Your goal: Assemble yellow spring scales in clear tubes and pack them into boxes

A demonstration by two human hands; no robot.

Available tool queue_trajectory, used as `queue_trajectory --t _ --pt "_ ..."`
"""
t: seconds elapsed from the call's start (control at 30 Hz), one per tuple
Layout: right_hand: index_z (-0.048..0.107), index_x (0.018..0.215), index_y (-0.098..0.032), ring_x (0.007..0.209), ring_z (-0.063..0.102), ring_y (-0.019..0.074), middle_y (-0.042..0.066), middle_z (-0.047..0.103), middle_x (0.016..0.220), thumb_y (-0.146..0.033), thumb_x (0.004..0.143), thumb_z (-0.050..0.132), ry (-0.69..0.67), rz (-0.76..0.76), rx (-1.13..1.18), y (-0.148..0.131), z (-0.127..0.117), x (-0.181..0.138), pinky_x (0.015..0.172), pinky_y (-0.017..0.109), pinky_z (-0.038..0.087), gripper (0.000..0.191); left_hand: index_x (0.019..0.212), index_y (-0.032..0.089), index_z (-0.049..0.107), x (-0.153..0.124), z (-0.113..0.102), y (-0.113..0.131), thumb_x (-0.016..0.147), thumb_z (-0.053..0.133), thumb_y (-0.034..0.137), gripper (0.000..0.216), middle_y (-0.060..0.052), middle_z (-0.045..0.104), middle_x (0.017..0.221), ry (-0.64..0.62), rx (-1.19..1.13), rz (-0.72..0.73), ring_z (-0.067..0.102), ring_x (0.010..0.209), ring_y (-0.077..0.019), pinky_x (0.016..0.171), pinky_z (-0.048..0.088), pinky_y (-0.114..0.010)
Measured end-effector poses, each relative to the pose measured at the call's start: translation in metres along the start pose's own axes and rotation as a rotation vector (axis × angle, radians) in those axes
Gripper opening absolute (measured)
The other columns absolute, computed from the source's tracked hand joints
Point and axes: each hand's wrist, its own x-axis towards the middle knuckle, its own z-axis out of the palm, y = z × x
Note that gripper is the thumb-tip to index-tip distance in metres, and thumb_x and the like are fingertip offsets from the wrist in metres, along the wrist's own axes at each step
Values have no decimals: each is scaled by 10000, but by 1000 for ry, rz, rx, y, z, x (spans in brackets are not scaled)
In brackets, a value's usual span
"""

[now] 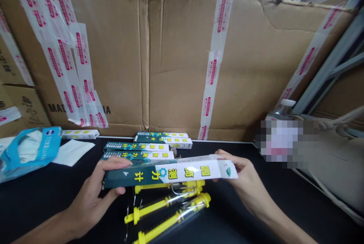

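A long, narrow dark-green and white box (167, 174) with yellow characters is held level over the black table. My left hand (93, 194) grips its green left end, thumb on top. My right hand (244, 183) pinches its white right end, where a clear hang tab sticks out. Just beneath the box lie three yellow and clear tube-shaped spring scales (170, 208), side by side on the table. Behind the held box, several identical boxes (142, 147) lie in a row.
A tall taped cardboard wall (176, 66) stands along the back of the black table (42, 194). A blue plastic packet (28, 151) and white paper (72, 151) lie at left. A bottle (281, 109) and a beige bag (335, 160) sit at right.
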Motion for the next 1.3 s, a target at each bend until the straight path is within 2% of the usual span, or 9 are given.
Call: queue_trajectory --t 0.13,0.27,0.47,0.63,0.77,0.9,1.0,1.13,1.3 --pt "833 915 -257 849 703 184 52 777 983 -407 754 886 59 6 69 -5 -7 3 721 228 570 226 1150 324 541 2 3 8 1005 590 483 221 -27 655 1164 92 -34 -85 605 1157 -238 1018 491 -361" --pt "829 932 -239 994 728 197 90 732 1316 -434 816 847 41 64 179 -10 -3 2 740 203 596 227 1145 331 541 3 1 8 999 603 467 210 -34 664 1155 89 -18 -87 620 1151 -238 1014 512 -365" --pt "829 982 -188 881 791 201 87 840 1018 -400 801 874 136 134 335 -5 -4 5 830 259 655 282 1104 331 545 6 -9 -1 963 641 428 196 -47 697 1124 89 28 -65 682 1119 -249 947 594 -355" --pt "828 895 -224 959 798 149 5 852 967 -373 785 875 363 41 390 -2 -48 28 872 117 609 191 1159 280 509 18 -21 -13 970 586 539 329 -63 635 1171 277 114 -186 707 1047 -234 816 644 -305" --pt "815 882 -269 916 805 122 -35 847 972 -344 822 840 393 17 408 -8 -69 36 843 78 603 100 1197 243 501 26 -24 -15 992 534 556 376 -22 670 1050 232 186 -291 745 851 -219 683 664 -301" --pt "813 906 -245 921 811 175 7 843 977 -348 779 877 333 65 413 -14 -52 25 820 135 639 175 1210 251 554 27 -22 -15 962 576 571 406 -34 709 1091 109 323 -300 742 891 -266 717 644 -348" --pt "797 922 -184 830 820 210 71 839 931 -355 719 927 145 190 397 -19 -26 10 761 204 667 296 1188 262 578 27 -19 -19 957 572 573 387 -52 706 1151 44 430 -244 707 1011 -301 880 595 -437" --pt "690 902 -186 840 811 206 90 814 969 -389 831 852 -161 315 375 -20 3 -8 784 279 654 269 1221 245 577 29 -19 -25 1004 494 489 337 -92 667 1256 -16 538 -128 611 1222 -330 1074 454 -538" --pt "638 918 -192 850 770 195 69 779 949 -420 894 778 -306 254 197 -10 4 -12 769 331 639 268 1401 240 527 29 -23 -22 1024 471 417 420 -105 594 1461 -80 646 15 483 1394 -342 1148 338 -546"
